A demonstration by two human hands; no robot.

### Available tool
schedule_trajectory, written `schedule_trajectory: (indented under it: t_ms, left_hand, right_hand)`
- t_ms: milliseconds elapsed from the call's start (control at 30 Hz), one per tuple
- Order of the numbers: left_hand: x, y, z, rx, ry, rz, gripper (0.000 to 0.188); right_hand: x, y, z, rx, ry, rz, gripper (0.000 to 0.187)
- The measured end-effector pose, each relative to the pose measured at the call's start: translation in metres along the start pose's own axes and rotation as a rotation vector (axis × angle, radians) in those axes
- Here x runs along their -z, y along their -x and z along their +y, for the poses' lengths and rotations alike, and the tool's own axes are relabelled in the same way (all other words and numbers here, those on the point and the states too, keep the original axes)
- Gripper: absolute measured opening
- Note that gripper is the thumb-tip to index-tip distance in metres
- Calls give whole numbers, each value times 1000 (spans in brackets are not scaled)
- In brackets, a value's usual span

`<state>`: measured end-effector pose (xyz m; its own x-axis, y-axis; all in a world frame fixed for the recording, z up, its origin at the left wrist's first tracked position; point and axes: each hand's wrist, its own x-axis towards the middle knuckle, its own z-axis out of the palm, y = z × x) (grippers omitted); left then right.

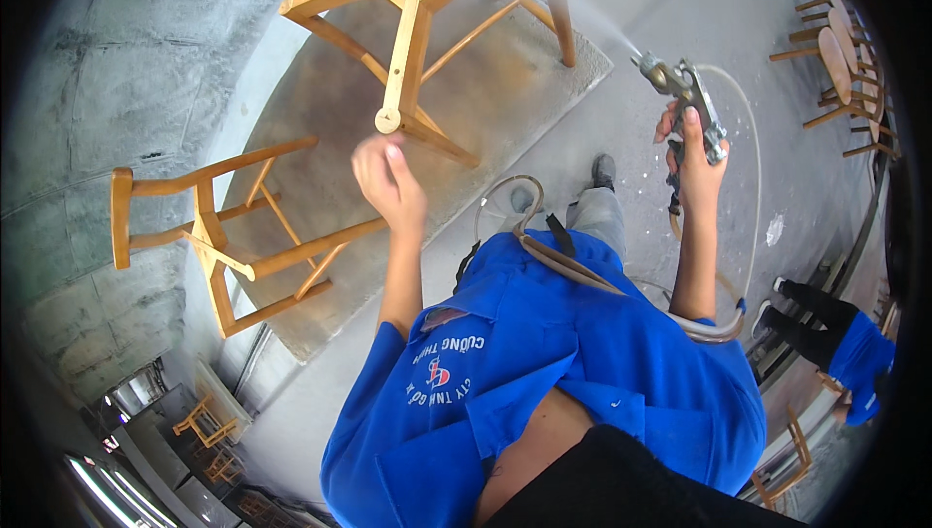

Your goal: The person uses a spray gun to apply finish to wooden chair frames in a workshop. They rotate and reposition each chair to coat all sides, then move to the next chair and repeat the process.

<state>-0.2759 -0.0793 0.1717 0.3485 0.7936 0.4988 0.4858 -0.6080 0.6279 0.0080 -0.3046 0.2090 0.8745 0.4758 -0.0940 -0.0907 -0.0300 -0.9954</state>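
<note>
Black fabric point(621, 484) foremost, floor point(633, 135) shows between spray gun point(686, 93) and platform edge point(544, 120).

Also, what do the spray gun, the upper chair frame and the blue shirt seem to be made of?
Spray gun: apparently metal, from its silvery, glinting body.
Upper chair frame: looks like wood, given the honey tone and joints; smooth finish, perhaps clear-coated.
Blue shirt: matte cloth, judging by its soft folds; fibre unclear.

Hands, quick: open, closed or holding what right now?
Left hand: blurred, fingers curled near the wooden chair frame; whether it grips can't be told.
Right hand: closed around the spray gun, spraying.
</note>
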Motion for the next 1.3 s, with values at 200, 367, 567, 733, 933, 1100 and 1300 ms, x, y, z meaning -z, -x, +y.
schedule_trajectory:
  t_ms: [200, 367, 567, 733, 933, 1100, 1300]
  left_hand:
    - [-55, -72, -28, 206, -271, -72, 47]
    - [-64, -91, -57, 222, -509, -178, 47]
    - [-20, -163, -153, 208, -660, -259, 52]
    - [0, -222, -215, 242, -561, -388, 56]
    - [10, -199, -208, 274, -496, -401, 58]
    - [17, -181, -191, 299, -509, -389, 59]
    - [18, -179, -191, 307, -499, -394, 59]
  right_hand:
    - [14, 17, 50, -239, 51, 36, 37]
    - [6, 26, 83, -394, 89, -42, 40]
    - [-32, 7, 88, -449, 124, -149, 41]
    - [-64, -12, 78, -345, 170, -234, 41]
    - [-63, -19, 66, -364, 22, -361, 67]
    - [-45, -80, 10, -123, -256, -232, 97]
    - [-79, -157, -40, 72, -626, -284, 98]
